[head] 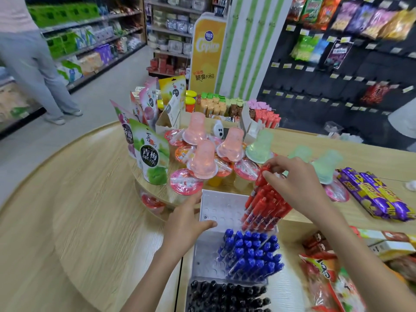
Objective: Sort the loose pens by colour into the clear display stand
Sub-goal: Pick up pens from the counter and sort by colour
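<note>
The clear display stand (pixel 221 204) sits on the wooden counter in front of me, in three stepped tiers. Red pens (pixel 265 206) fill the right of the far tier, blue pens (pixel 252 253) the middle tier, black pens (pixel 227 296) the near tier. My right hand (pixel 295 176) pinches the cap of one red pen (pixel 262 176) at the top of the red bunch. My left hand (pixel 186 219) holds the stand's left edge, thumb lying over the far tier's empty holes.
Jelly cups and pink and green bell-shaped jellies (pixel 202 158) crowd a round tiered rack just behind the stand. Purple snack packs (pixel 373 194) lie at right, red snack bags (pixel 331 280) at near right. A person (pixel 33 64) stands in the aisle at far left.
</note>
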